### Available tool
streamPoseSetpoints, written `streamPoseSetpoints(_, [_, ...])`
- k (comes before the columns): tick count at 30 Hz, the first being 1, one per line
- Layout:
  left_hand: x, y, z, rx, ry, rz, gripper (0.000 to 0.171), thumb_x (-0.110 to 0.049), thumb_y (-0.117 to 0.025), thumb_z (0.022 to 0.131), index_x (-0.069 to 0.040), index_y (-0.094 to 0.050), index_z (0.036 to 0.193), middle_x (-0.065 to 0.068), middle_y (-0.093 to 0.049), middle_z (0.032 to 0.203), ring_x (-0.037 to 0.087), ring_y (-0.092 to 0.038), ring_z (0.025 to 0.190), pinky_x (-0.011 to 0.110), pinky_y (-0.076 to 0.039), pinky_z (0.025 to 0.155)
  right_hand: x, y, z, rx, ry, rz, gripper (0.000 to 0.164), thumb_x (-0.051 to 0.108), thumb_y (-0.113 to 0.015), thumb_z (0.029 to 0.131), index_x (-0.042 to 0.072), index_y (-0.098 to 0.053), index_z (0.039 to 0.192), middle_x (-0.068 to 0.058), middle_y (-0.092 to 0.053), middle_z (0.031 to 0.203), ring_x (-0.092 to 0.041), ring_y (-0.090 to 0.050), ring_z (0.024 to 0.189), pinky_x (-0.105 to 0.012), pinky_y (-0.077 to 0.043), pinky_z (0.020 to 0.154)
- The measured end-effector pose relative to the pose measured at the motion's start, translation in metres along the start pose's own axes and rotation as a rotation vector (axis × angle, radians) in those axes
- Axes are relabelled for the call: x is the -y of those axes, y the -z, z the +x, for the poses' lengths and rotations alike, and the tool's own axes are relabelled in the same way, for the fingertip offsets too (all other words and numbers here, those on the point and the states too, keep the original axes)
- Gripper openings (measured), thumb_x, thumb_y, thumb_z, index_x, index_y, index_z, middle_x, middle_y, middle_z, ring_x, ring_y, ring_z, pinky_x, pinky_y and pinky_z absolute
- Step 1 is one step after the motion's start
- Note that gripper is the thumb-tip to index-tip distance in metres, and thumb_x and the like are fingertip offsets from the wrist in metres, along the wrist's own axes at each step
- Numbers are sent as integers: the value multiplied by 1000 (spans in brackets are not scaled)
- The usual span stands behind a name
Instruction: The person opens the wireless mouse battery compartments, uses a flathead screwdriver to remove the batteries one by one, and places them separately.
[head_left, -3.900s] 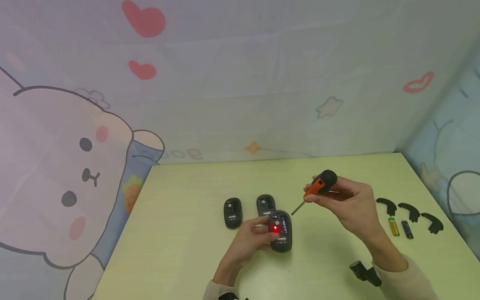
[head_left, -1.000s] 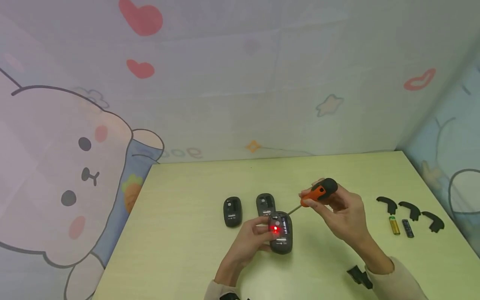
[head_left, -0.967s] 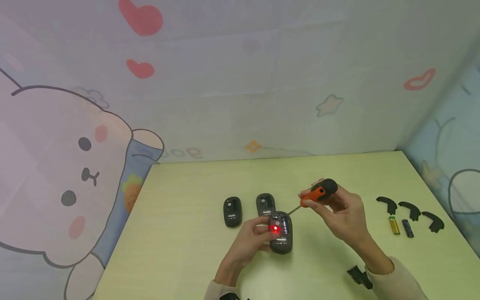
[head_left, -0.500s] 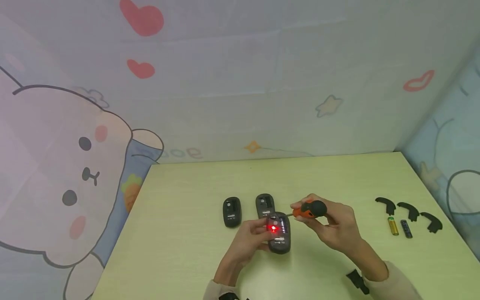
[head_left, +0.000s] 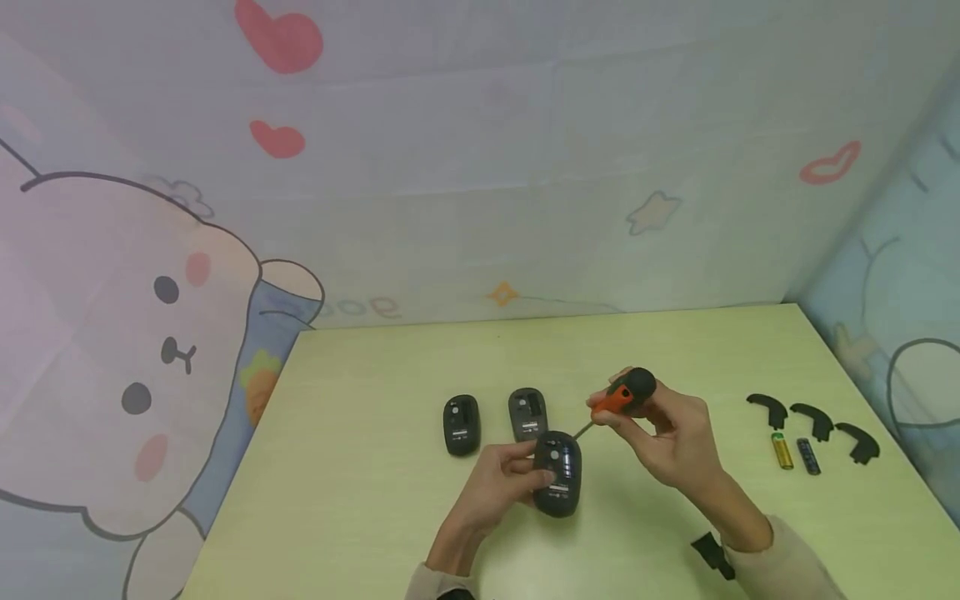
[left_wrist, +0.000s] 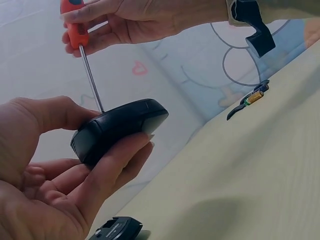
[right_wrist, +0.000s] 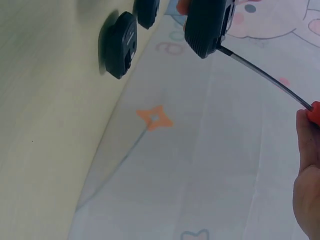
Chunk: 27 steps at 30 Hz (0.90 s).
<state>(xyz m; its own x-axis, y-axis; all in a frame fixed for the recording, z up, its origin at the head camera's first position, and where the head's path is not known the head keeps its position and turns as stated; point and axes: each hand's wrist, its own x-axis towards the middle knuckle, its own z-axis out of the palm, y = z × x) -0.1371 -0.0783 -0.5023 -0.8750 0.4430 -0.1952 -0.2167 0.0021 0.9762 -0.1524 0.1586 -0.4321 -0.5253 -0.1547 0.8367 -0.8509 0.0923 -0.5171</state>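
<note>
My left hand (head_left: 498,485) holds a black computer mouse (head_left: 564,497) above the table, thumb on its underside and fingers beneath it. The underside, with an uncovered battery slot, faces the head camera. My right hand (head_left: 681,440) grips an orange and black screwdriver (head_left: 619,395) by its handle. Its thin metal shaft slants down to the mouse's far right edge. In the left wrist view the screwdriver tip meets the mouse close to the left thumb (left_wrist: 65,114). The right wrist view shows the tip at the ribbed end of the mouse.
Two more black mice, one at the left (head_left: 461,425) and one behind the held mouse (head_left: 527,410), lie underside up. Three curved black covers (head_left: 812,419) lie at the right, with a yellow-green battery (head_left: 782,451) and a dark battery (head_left: 808,457). A patterned cloth (head_left: 450,167) rises behind the table.
The screwdriver handle swung down and left, then came back up with its shaft slanting again. The mouse shifted slightly toward the body. Its red light, bright before, no longer shows.
</note>
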Motion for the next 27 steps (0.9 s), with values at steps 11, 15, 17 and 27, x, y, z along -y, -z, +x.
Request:
streamPoseSetpoints(11, [5, -4, -2, 45, -4, -1, 52, -5, -74, 83, -4, -60, 132, 22, -73, 110, 20, -76, 87, 30, -61, 61, -6, 5, 7, -18, -244, -94, 35, -16, -76, 73, 3, -67, 101, -14, -76, 86, -6, -73, 74, -17, -59, 67])
streamPoseSetpoints(15, [6, -4, -2, 49, -9, -5, 54, -4, -75, 82, -2, -58, 134, 24, -72, 111, 20, -75, 88, 30, -62, 62, -8, 6, 14, -19, -376, -103, 28, -7, -75, 80, 6, -67, 103, -12, -77, 85, -6, -74, 75, -18, -60, 69])
streamPoseSetpoints(17, [7, -4, -2, 57, -4, -14, 56, -3, -75, 82, -1, -57, 135, 25, -71, 112, 20, -75, 89, 30, -62, 63, -12, 8, 17, -14, -452, -104, 24, 1, -75, 84, 7, -67, 106, -12, -77, 86, -6, -74, 75, -19, -60, 70])
streamPoseSetpoints(27, [5, -5, -3, 122, -3, 2, 57, -1, -73, 82, -4, -57, 136, 28, -69, 114, 16, -75, 87, 27, -61, 63, -48, 16, 14, 13, -785, -15, 39, 26, -70, 92, 0, -65, 121, -4, -78, 93, -9, -75, 78, -24, -62, 73])
